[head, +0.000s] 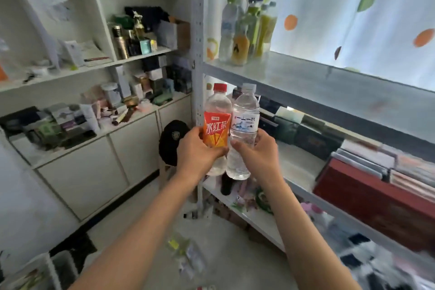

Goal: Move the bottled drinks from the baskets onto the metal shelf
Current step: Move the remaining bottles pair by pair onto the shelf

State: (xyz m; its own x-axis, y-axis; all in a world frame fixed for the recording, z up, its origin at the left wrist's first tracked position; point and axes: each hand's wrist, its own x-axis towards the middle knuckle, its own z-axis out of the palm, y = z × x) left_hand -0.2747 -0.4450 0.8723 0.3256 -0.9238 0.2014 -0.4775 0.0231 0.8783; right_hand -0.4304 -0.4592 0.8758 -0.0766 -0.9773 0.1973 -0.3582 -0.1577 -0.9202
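The baskets lie outside the view, the lower corners blur into unreadable clutter, and the bottles already standing [247,30] at the left end of the metal shelf [329,87] are too washed out by the bright curtain [353,7] for their labels to be read. The left hand [197,150] curls round a red-capped bottle [217,125] whose orange label reads 冰红茶, and the right hand [256,150] grips a clear water bottle [243,129] with a white label whose print is hard to make out. Both bottles are upright, touching side by side, below the front edge of that shelf.
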